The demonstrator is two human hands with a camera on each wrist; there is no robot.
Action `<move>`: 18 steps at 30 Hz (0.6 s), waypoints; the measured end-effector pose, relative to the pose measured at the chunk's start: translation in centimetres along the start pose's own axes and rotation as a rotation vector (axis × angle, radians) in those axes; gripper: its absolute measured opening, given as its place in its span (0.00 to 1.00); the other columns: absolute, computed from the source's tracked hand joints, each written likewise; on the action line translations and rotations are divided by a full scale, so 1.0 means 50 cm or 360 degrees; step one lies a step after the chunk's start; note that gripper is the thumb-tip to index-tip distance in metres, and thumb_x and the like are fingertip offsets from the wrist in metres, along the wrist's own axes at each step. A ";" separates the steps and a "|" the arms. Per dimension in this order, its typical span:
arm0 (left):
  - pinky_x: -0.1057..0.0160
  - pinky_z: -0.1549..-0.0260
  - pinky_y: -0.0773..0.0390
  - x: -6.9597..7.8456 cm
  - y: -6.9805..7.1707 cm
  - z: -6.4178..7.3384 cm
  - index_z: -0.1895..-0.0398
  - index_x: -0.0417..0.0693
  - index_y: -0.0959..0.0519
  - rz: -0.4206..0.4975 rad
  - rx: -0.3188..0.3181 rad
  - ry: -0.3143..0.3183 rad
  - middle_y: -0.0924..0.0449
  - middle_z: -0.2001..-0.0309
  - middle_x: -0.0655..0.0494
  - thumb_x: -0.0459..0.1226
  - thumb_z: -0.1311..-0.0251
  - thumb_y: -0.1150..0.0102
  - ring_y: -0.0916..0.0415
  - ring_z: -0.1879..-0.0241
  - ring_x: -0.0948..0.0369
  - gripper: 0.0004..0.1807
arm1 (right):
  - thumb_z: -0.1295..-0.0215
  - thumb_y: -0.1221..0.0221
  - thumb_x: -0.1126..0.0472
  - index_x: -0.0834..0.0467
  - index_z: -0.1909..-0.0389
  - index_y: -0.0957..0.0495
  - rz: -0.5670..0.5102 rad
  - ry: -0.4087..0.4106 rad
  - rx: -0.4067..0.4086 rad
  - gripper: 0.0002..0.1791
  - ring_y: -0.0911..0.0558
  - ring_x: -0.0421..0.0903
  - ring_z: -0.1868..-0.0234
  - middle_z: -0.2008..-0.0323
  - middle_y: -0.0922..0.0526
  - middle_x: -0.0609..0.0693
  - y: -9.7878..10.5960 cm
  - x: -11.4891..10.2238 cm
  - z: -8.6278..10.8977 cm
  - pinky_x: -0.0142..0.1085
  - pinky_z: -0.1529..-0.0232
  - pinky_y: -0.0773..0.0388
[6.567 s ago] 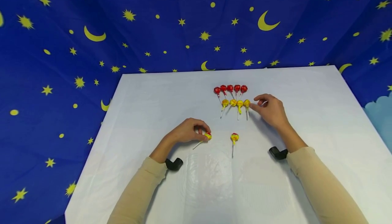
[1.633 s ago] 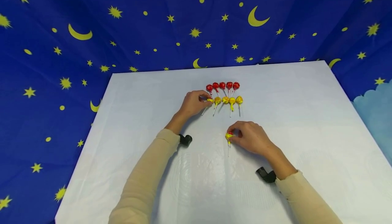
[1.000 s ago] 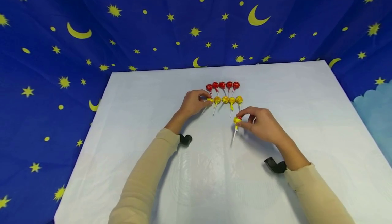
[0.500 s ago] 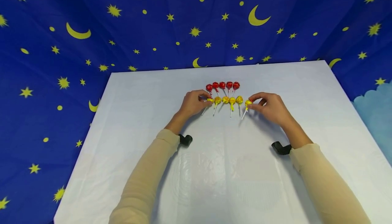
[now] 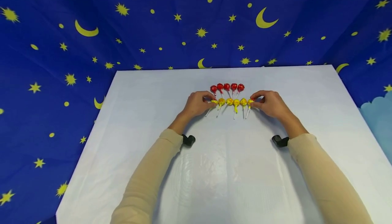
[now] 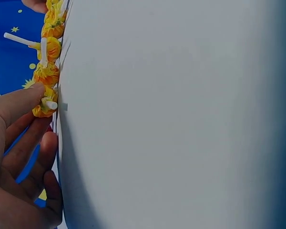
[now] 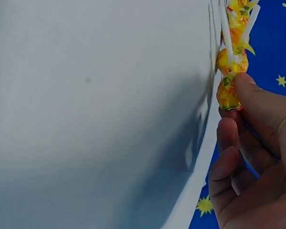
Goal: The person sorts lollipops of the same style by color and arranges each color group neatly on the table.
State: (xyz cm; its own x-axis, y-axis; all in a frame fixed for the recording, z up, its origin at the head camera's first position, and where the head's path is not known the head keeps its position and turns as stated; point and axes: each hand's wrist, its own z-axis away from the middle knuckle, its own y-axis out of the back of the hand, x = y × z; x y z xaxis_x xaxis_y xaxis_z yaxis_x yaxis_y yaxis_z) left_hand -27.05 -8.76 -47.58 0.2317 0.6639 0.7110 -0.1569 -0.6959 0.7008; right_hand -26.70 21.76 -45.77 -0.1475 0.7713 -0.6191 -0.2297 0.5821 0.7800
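Several yellow lollipops lie side by side in a row, sticks toward the person, with a middle one [image 5: 236, 103] among them. My left hand [image 5: 197, 104] pinches the lollipop at the row's left end [image 5: 214, 101] between thumb and fingers. At the opposite end, my right hand [image 5: 271, 104] pinches another yellow lollipop [image 5: 250, 102] by its head. The left wrist view shows the left thumb pressed on a yellow wrapper [image 6: 46, 107]. In the right wrist view the right thumb and fingers hold the end lollipop [image 7: 229, 93] against its neighbour.
Behind the yellow row lies a row of several red lollipops [image 5: 227, 87]. All rest on a white table [image 5: 214, 169], backed by a blue curtain [image 5: 171, 30] with moons and stars. A black wrist device sits under each sleeve, left [image 5: 189, 140] and right [image 5: 280, 141].
The right hand has picked up the lollipop from the table's middle and carried it to the row's right end. Earlier the left hand brought its lollipop to the left end and has stayed there.
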 end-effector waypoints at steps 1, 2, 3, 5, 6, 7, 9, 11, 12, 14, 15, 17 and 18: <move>0.64 0.66 0.28 0.000 -0.001 0.000 0.58 0.54 0.15 0.0008 0.0001 -0.0006 0.17 0.63 0.64 0.43 0.46 0.29 0.27 0.69 0.64 0.13 | 0.38 0.35 0.58 0.57 0.51 0.19 0.0007 -0.0002 -0.0005 0.15 0.27 0.52 0.64 0.56 0.20 0.56 -0.002 0.002 -0.002 0.43 0.64 0.31; 0.64 0.66 0.28 0.000 -0.002 0.000 0.57 0.54 0.16 0.0017 0.0004 -0.0011 0.17 0.63 0.63 0.43 0.46 0.29 0.27 0.69 0.64 0.14 | 0.38 0.35 0.57 0.57 0.51 0.19 0.0008 0.0003 -0.0009 0.15 0.27 0.52 0.64 0.56 0.20 0.56 -0.003 0.003 -0.004 0.44 0.63 0.31; 0.64 0.66 0.28 0.000 -0.003 0.000 0.56 0.53 0.16 0.0022 0.0007 -0.0015 0.17 0.63 0.63 0.43 0.47 0.29 0.27 0.69 0.64 0.15 | 0.38 0.35 0.57 0.57 0.51 0.19 0.0010 0.0002 -0.0009 0.15 0.27 0.52 0.64 0.56 0.20 0.56 -0.004 0.004 -0.007 0.44 0.63 0.31; 0.64 0.66 0.28 0.000 -0.003 -0.001 0.53 0.52 0.17 0.0031 0.0008 -0.0024 0.17 0.62 0.63 0.42 0.47 0.29 0.26 0.69 0.64 0.17 | 0.38 0.35 0.57 0.57 0.51 0.19 0.0006 0.0001 -0.0010 0.16 0.26 0.52 0.63 0.55 0.20 0.56 -0.006 0.005 -0.009 0.45 0.61 0.30; 0.64 0.66 0.28 0.000 -0.003 -0.001 0.52 0.52 0.17 0.0032 0.0008 -0.0025 0.16 0.62 0.63 0.42 0.47 0.29 0.26 0.69 0.64 0.17 | 0.38 0.35 0.57 0.57 0.51 0.19 0.0004 -0.0003 -0.0008 0.16 0.26 0.52 0.63 0.55 0.20 0.56 -0.006 0.006 -0.009 0.45 0.61 0.30; 0.65 0.65 0.28 0.000 -0.002 -0.001 0.52 0.52 0.17 0.0028 0.0007 -0.0023 0.16 0.62 0.63 0.42 0.47 0.29 0.26 0.69 0.64 0.17 | 0.38 0.35 0.57 0.57 0.51 0.19 -0.0002 -0.0010 -0.0008 0.16 0.26 0.52 0.62 0.55 0.20 0.56 -0.006 0.006 -0.009 0.45 0.60 0.30; 0.65 0.66 0.28 0.002 -0.001 -0.001 0.54 0.53 0.16 0.0015 0.0003 -0.0019 0.17 0.61 0.63 0.43 0.47 0.29 0.27 0.69 0.64 0.16 | 0.38 0.35 0.58 0.57 0.50 0.20 -0.0016 -0.0023 -0.0014 0.16 0.26 0.53 0.61 0.54 0.21 0.56 -0.005 0.006 -0.009 0.46 0.59 0.30; 0.64 0.66 0.28 0.003 -0.001 -0.001 0.55 0.53 0.15 0.0003 -0.0001 -0.0010 0.17 0.61 0.63 0.43 0.46 0.29 0.27 0.69 0.64 0.15 | 0.38 0.35 0.58 0.57 0.49 0.20 -0.0034 -0.0030 -0.0022 0.17 0.26 0.53 0.59 0.53 0.21 0.56 -0.005 0.005 -0.008 0.47 0.57 0.30; 0.64 0.67 0.29 0.004 -0.001 -0.001 0.56 0.54 0.15 -0.0002 -0.0001 -0.0004 0.17 0.61 0.63 0.43 0.46 0.29 0.27 0.69 0.64 0.14 | 0.38 0.36 0.58 0.57 0.49 0.21 -0.0042 -0.0032 -0.0026 0.17 0.26 0.53 0.59 0.53 0.21 0.56 -0.006 0.006 -0.007 0.47 0.56 0.31; 0.64 0.67 0.29 0.004 -0.001 0.000 0.56 0.55 0.15 -0.0009 -0.0005 0.0005 0.18 0.61 0.63 0.43 0.46 0.29 0.28 0.70 0.64 0.14 | 0.38 0.35 0.58 0.57 0.48 0.21 -0.0057 -0.0030 -0.0028 0.17 0.26 0.53 0.58 0.53 0.21 0.56 -0.007 0.005 -0.007 0.47 0.56 0.31; 0.64 0.67 0.29 0.004 -0.001 0.000 0.56 0.55 0.15 -0.0013 -0.0005 0.0006 0.18 0.61 0.63 0.43 0.46 0.29 0.27 0.70 0.64 0.14 | 0.38 0.35 0.58 0.57 0.48 0.21 -0.0063 -0.0027 -0.0026 0.17 0.26 0.53 0.58 0.53 0.21 0.56 -0.008 0.005 -0.007 0.47 0.55 0.30; 0.65 0.67 0.29 0.002 -0.002 0.001 0.55 0.55 0.15 -0.0014 -0.0008 0.0012 0.17 0.60 0.63 0.43 0.46 0.29 0.27 0.69 0.64 0.14 | 0.38 0.35 0.58 0.57 0.48 0.21 -0.0074 -0.0021 -0.0023 0.18 0.25 0.54 0.58 0.54 0.21 0.57 -0.010 0.006 -0.006 0.48 0.55 0.30; 0.65 0.67 0.29 0.001 -0.003 0.001 0.55 0.54 0.15 -0.0017 -0.0010 0.0015 0.17 0.60 0.63 0.43 0.46 0.29 0.27 0.69 0.64 0.15 | 0.38 0.35 0.57 0.57 0.48 0.21 -0.0080 -0.0022 -0.0021 0.18 0.25 0.54 0.58 0.54 0.21 0.57 -0.012 0.007 -0.006 0.48 0.55 0.30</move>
State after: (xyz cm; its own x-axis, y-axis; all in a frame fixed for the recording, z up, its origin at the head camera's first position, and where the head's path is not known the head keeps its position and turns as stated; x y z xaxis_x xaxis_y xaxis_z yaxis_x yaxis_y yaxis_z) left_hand -26.98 -8.64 -47.63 0.2244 0.6737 0.7041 -0.1604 -0.6872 0.7086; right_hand -26.93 21.62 -46.47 -0.1224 0.7449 -0.6559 -0.2489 0.6167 0.7468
